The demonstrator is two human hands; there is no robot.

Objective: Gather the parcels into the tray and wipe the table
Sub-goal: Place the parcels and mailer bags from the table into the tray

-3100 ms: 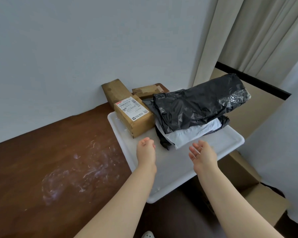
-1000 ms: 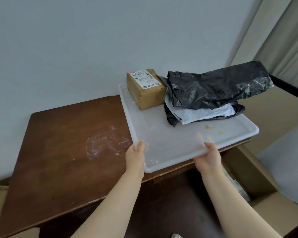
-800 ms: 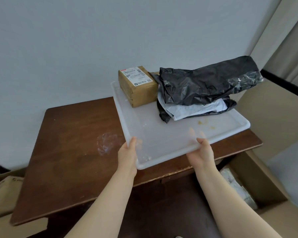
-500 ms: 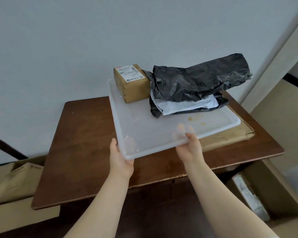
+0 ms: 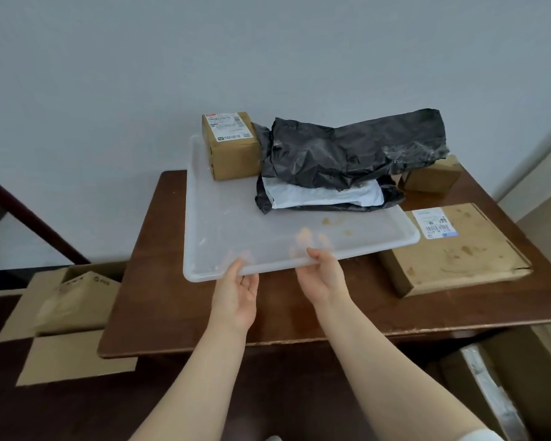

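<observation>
A: Tray point(image 5: 236, 224), the white plastic one: both hands grasp its near rim, left hand point(image 5: 236, 289) and right hand point(image 5: 323, 276) close together, fingers showing through the plastic. It hangs above the brown table point(image 5: 172, 307).

B: What's in it?

A: At the end far from the grip, a black plastic parcel point(image 5: 353, 151) on top of a white mailer point(image 5: 328, 195), and left of them a small labelled carton point(image 5: 231, 144).

B: Room around it?

A: Bare table under and left of the hands. Right of the grip a flat stained carton point(image 5: 455, 249) lies on the table, a small box point(image 5: 430, 178) beyond it.

B: Changed?

A: Half a second ago the hands were wider apart; the left has slid toward the right.
</observation>
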